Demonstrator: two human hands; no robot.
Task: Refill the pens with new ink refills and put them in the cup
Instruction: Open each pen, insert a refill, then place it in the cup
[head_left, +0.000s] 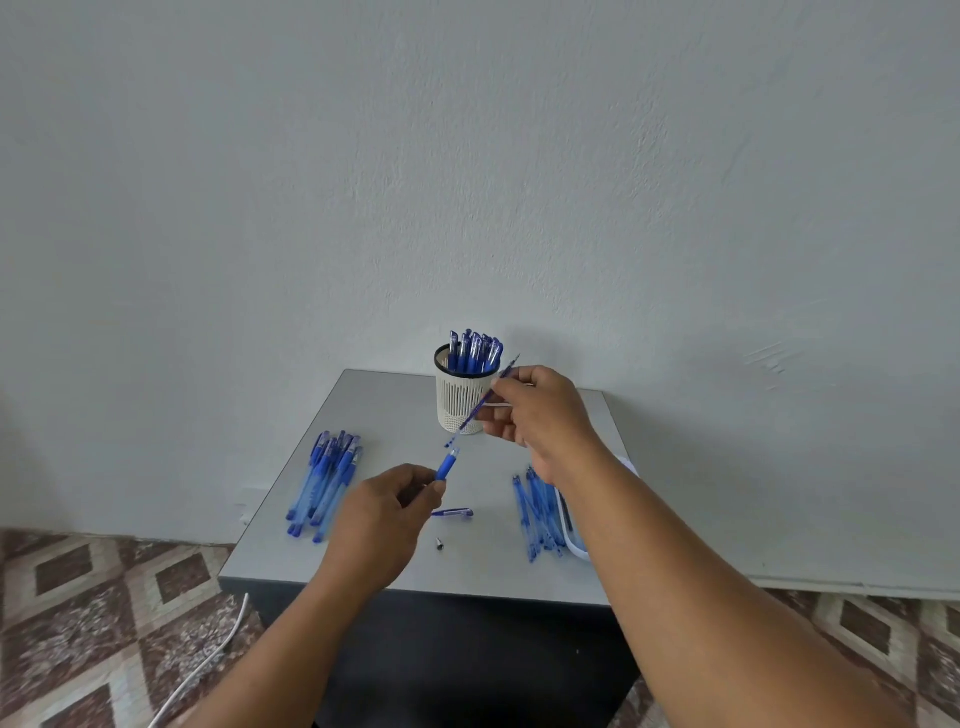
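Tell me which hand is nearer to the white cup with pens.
Right. The right hand holds a refill beside the cup, overlapping its side. The left hand holds a pen barrel nearer the person.

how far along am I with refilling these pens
Partway. Done: the cup already holds a bunch of capped pens. In hand: your left hand grips an open pen barrel while your right hand pinches a refill above it; its cap and tip piece lie on the table. Left: the pen pile at left.
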